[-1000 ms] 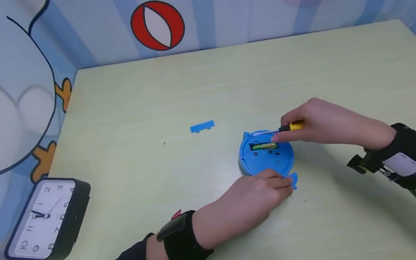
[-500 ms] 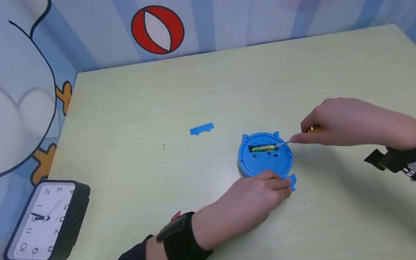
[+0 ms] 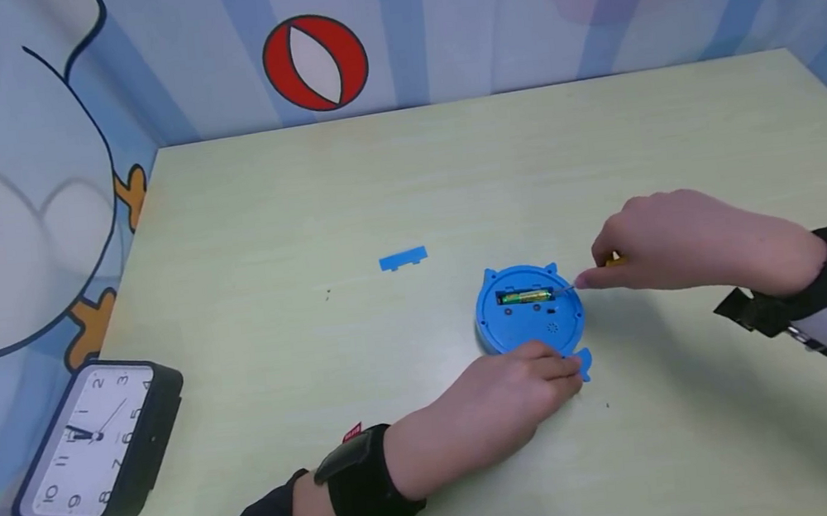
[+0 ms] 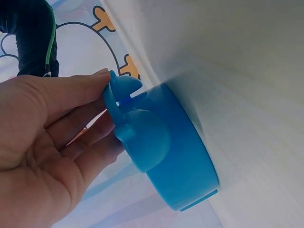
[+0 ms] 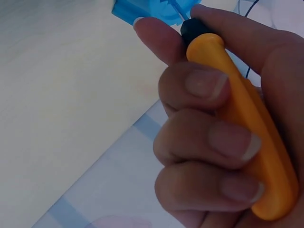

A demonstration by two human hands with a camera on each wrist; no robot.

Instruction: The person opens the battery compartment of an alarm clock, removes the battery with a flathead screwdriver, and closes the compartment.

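A round blue clock-like device (image 3: pixel 529 332) lies with its back up on the table, two small feet pointing away. In its uncovered compartment sits a green and gold battery (image 3: pixel 525 297). My left hand (image 3: pixel 508 390) pinches the curved blue handle (image 4: pixel 112 102) beside the rounded knobs at the device's near side. My right hand (image 3: pixel 670 250) grips a screwdriver by its yellow handle (image 5: pixel 242 123), fingers wrapped round it. The screwdriver's thin metal shaft (image 3: pixel 567 287) reaches to the right end of the battery compartment; its exact contact is too small to tell.
A flat blue battery cover (image 3: pixel 403 259) lies left of and beyond the device. At the table's left edge stands a dark-framed clock (image 3: pixel 95 442) with a white dial. Patterned walls (image 3: pixel 459 29) border the table (image 3: pixel 268 222) at the back and left.
My right hand has drawn back to the right with the screwdriver, its tip shifting from the device's upper edge to the battery's right end. The left hand keeps its hold.
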